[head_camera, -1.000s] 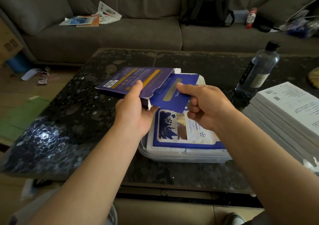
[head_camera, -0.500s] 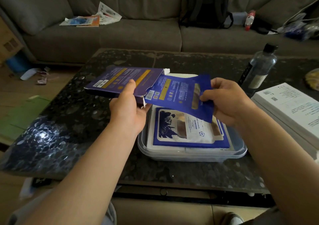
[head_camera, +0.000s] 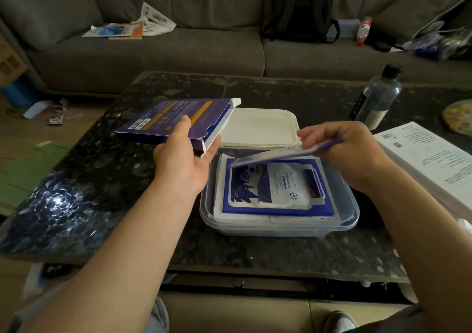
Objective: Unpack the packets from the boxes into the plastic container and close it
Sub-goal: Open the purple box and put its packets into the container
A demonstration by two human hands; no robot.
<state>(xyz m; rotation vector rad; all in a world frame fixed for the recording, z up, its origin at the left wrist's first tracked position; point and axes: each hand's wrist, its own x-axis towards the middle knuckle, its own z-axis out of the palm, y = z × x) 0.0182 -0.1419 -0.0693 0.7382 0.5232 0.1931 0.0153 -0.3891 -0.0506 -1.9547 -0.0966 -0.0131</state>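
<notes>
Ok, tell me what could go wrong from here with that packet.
The packet in the right hand hangs tilted over the plastic container; dropped so, it may land askew across the rim. The packets inside look stacked near the rim, so the lid might not seat.

Dim throughout, with muted colours and low contrast. Caught a white glare patch on the glossy table (head_camera: 55,201) at its near left corner, sparkling over the speckled top; nearly black elsewhere. Somewhat brighter along the left side, on the floor (head_camera: 84,125). Smeared with motion blur at the packet (head_camera: 281,154) pinched in the right hand (head_camera: 355,151); crisper at the box (head_camera: 173,110) gripped by the left hand (head_camera: 178,164). Bent by the wide lens toward the edges, with the sofa (head_camera: 204,54) bowed. Soft and grainy in the far corners.
</notes>
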